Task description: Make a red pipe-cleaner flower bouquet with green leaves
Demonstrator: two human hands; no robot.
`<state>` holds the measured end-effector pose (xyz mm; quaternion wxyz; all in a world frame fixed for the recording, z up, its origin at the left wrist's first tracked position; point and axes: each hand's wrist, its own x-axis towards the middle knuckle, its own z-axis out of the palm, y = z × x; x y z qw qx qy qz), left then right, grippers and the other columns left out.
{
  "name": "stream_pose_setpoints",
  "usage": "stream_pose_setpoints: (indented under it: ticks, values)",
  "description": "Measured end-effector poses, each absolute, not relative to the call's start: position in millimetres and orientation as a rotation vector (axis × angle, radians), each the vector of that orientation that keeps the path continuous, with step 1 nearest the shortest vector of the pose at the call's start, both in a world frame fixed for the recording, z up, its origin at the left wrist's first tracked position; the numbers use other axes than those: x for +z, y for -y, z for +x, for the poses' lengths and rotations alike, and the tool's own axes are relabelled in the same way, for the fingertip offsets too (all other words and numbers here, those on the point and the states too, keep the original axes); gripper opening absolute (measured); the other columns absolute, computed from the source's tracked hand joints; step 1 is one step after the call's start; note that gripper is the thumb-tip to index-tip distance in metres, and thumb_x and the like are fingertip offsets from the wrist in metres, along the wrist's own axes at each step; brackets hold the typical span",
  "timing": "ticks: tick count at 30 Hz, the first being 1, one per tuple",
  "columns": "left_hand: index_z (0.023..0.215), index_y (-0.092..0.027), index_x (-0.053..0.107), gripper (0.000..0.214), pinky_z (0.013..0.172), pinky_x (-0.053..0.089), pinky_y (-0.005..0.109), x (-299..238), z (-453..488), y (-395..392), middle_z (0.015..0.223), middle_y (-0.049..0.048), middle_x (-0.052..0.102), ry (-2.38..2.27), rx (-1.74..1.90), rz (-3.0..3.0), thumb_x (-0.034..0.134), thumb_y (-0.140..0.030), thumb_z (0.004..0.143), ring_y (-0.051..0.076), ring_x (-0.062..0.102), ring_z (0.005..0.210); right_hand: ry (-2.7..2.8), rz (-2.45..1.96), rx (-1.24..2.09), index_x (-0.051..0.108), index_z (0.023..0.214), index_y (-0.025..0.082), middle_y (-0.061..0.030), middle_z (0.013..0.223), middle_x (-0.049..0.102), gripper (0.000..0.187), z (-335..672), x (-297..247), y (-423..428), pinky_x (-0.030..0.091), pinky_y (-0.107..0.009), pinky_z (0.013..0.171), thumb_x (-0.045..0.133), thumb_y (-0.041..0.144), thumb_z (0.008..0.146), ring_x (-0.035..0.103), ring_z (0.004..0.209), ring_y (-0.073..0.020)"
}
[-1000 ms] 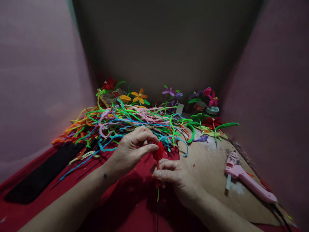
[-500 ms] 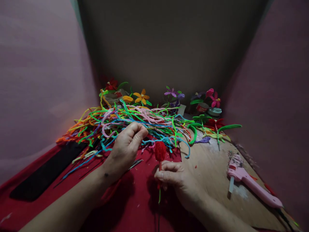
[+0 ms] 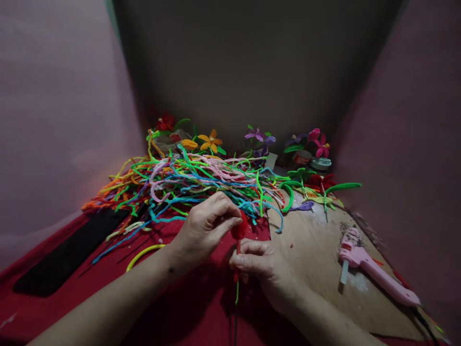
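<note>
A red pipe-cleaner flower bud point(image 3: 239, 229) stands upright in front of me on a thin stem, which is green lower down and dark at the bottom. My right hand point(image 3: 254, 259) is closed round the stem just under the bud, thumb and fingers pressed together. Thumb and fingertips of my left hand point(image 3: 212, 218) are pinched at the bud's upper left side, covering part of it. Just beyond my hands lies a large heap of coloured pipe cleaners point(image 3: 216, 168).
On the right a pink glue gun point(image 3: 378, 274) rests on a wooden board point(image 3: 306, 250). A flat black object point(image 3: 68, 254) lies on the red cloth point(image 3: 201, 307) at left. A yellow curved piece point(image 3: 144, 251) shows by my left forearm. Finished flowers point(image 3: 211, 140) stand behind the heap.
My left hand has moved right and slightly down, from above the cloth to the red bud. My right hand keeps its hold on the stem. The yellow piece has come into sight.
</note>
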<state>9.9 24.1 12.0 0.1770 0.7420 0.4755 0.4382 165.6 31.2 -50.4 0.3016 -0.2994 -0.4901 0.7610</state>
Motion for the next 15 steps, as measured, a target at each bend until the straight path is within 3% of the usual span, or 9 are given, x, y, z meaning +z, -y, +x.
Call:
stream_pose_setpoints:
  ticks: [4,9,15]
  values:
    - [0.069,-0.017,0.054,0.015,0.062,0.039,0.022,11.6,8.7,-24.4,0.069,-0.0003,0.05,-1.464,1.309,2.013,0.047,-0.018,0.083,0.011,0.047,0.065,1.23,-0.767,2.074,0.064,0.064,0.012,-0.0001,0.057,0.056,0.018,165.0,-52.4,-32.6,0.026,-0.021,0.048,0.069,0.029,0.066,0.041,0.047,-0.0066]
    - [0.064,-0.017,0.049,0.027,0.051,0.035,0.021,15.3,5.1,-28.0,0.058,-0.0035,0.045,-1.583,1.287,1.657,0.046,-0.034,0.084,0.009,0.042,0.054,1.012,-0.747,2.123,0.069,0.071,0.011,-0.0042,0.065,0.062,0.019,163.7,-52.1,-38.5,0.03,-0.021,0.046,0.072,0.028,0.063,0.047,0.051,-0.0086]
    - [0.083,-0.016,0.05,0.017,0.055,0.044,0.022,11.2,15.2,-26.0,0.068,-0.0021,0.055,-1.351,1.154,1.496,0.053,-0.033,0.08,0.01,0.053,0.059,0.792,-0.726,1.98,0.071,0.074,0.014,-0.002,0.068,0.062,0.021,164.2,-47.2,-43.4,0.038,-0.021,0.047,0.076,0.028,0.06,0.049,0.053,-0.0083]
